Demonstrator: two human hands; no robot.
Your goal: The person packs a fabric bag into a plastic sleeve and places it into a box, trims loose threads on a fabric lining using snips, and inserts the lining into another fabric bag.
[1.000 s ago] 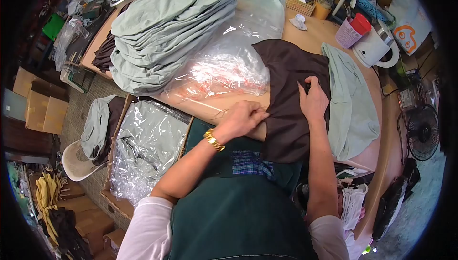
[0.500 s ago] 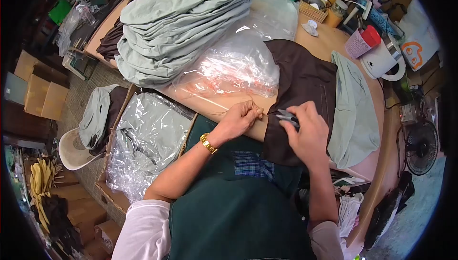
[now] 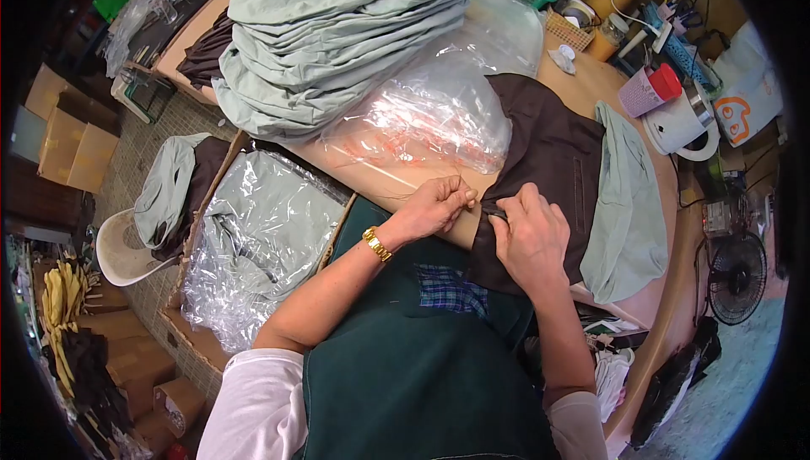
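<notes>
A dark brown garment piece (image 3: 544, 152) lies over the table's front edge, joined or overlapped at its right by pale grey-green cloth (image 3: 629, 207). My left hand (image 3: 443, 204) is closed in a pinch at the garment's left edge; thin dark thread shows beside it. My right hand (image 3: 533, 232) is closed around small thread snips (image 3: 498, 214), mostly hidden by the fingers. Their tip is at the brown edge, close to my left fingertips. Whether the blades touch the cloth I cannot tell.
A tall pile of grey-green garments (image 3: 337, 46) stands behind, next to clear plastic bags (image 3: 430, 122). A carton (image 3: 181, 291) with plastic-wrapped clothes is at left, by a white chair (image 3: 118, 249). Cups (image 3: 645, 93) and a fan (image 3: 737, 274) stand at right.
My right hand has moved slightly left, bringing the snips to the garment edge near my left fingers. The snips, plainly visible before, are now mostly covered. The camera view has shifted a little.
</notes>
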